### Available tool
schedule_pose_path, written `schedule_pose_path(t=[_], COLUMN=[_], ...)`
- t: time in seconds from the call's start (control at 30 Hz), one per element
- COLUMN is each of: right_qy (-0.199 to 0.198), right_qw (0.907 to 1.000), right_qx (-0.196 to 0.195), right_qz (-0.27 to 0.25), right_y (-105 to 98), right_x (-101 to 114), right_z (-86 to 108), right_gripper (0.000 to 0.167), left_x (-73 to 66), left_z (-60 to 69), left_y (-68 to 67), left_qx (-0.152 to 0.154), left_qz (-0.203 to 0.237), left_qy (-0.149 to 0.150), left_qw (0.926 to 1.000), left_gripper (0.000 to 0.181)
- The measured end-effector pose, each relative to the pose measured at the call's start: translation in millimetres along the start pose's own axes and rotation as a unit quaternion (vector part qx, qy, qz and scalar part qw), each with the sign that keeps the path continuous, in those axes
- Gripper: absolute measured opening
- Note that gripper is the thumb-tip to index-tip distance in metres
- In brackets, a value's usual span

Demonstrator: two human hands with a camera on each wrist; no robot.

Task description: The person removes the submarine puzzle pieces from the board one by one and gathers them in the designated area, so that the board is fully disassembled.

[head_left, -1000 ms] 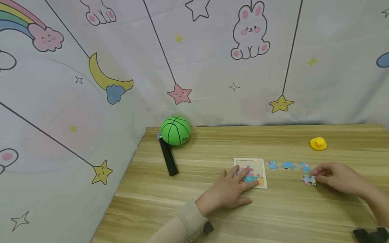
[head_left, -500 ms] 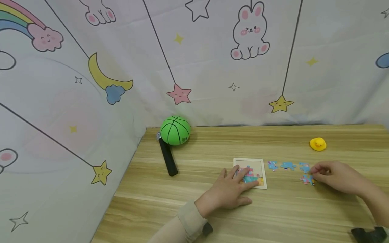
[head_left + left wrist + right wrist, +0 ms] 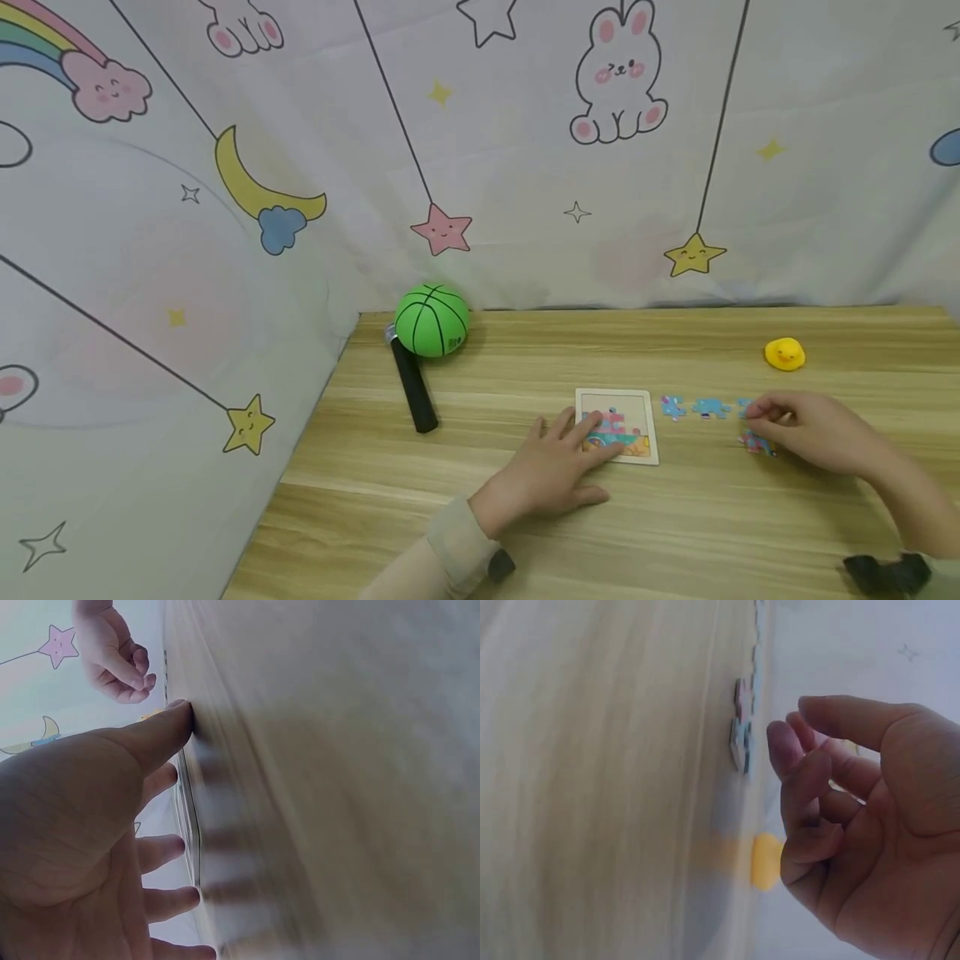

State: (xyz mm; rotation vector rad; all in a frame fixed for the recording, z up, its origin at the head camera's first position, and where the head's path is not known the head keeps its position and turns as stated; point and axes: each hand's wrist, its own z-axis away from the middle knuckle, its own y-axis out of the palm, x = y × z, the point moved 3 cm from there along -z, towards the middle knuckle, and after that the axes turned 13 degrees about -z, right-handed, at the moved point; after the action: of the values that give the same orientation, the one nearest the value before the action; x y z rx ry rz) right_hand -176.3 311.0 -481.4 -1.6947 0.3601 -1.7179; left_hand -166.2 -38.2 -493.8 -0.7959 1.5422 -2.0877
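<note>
My left hand [image 3: 542,477] lies spread over the lower left of a square puzzle board [image 3: 651,417], fingertips at its assembled pink, teal and orange pieces [image 3: 636,445]. In the left wrist view the left thumb [image 3: 161,735] reaches the table surface. Loosely curled, my right hand [image 3: 817,429] hovers just above two loose jigsaw pieces, with nothing between thumb and fingers in the right wrist view. The nearer jigsaw piece [image 3: 757,443] is pink and blue; the farther blue piece [image 3: 743,403] is partly hidden by the fingers. Two more blue pieces [image 3: 710,407] lie left of it.
A yellow rubber duck [image 3: 785,354] sits behind the right hand. At the back left, a green ball [image 3: 432,321] touches a black microphone [image 3: 414,387]. A printed cloth [image 3: 517,167] hangs behind the wooden table [image 3: 510,358].
My right hand has shifted left over the loose pieces, covering more of the farther one. The near piece has turned slightly. My left hand has slid a little left on the board.
</note>
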Motion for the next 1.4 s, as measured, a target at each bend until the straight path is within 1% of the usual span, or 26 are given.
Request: schedule_pose_path(t=[0.17, 0.27, 0.5, 0.67, 0.8, 0.93, 1.1, 1.23, 1.4], right_qy=[0.008, 0.011, -0.035, -0.039, -0.044, -0.047, -0.052, -0.057, -0.049], right_qw=[0.9993, 0.9983, 0.9987, 0.9980, 0.9969, 0.9965, 0.9964, 0.9950, 0.9941], right_qx=[0.010, 0.012, 0.008, 0.023, 0.032, 0.037, 0.050, 0.066, 0.082], right_qz=[-0.035, -0.056, -0.036, -0.044, -0.057, -0.058, -0.045, -0.049, -0.053], right_y=[8, 16, 36, 50, 61, 70, 81, 88, 95], right_x=[12, 20, 34, 41, 52, 62, 74, 80, 83], right_z=[-9.2, -15.7, -31.3, -42.1, -48.3, -54.0, -59.6, -64.5, -72.6], right_gripper=[0.024, 0.025, 0.021, 0.026, 0.024, 0.022, 0.028, 0.032, 0.035], left_x=[3.0, 3.7, 3.4, 3.5, 3.8, 3.7, 3.5, 3.5, 3.7], left_z=[3.5, 4.2, 4.1, 4.1, 3.6, 3.2, 3.1, 3.2, 2.9], left_y=[1.7, 1.6, 0.2, -0.5, 0.3, 1.1, 1.3, 0.5, -0.1], left_qx=[0.007, 0.009, 0.008, 0.008, 0.011, 0.012, 0.013, 0.016, 0.016], left_qz=[-0.003, -0.003, -0.010, -0.006, -0.002, -0.002, -0.009, -0.011, -0.012], left_qy=[-0.001, 0.000, 0.000, -0.002, -0.002, -0.001, 0.001, 0.002, 0.003], left_qw=[1.0000, 1.0000, 0.9999, 1.0000, 0.9999, 0.9999, 0.9999, 0.9998, 0.9998], left_gripper=[0.067, 0.067, 0.067, 0.067, 0.067, 0.068, 0.068, 0.068, 0.068])
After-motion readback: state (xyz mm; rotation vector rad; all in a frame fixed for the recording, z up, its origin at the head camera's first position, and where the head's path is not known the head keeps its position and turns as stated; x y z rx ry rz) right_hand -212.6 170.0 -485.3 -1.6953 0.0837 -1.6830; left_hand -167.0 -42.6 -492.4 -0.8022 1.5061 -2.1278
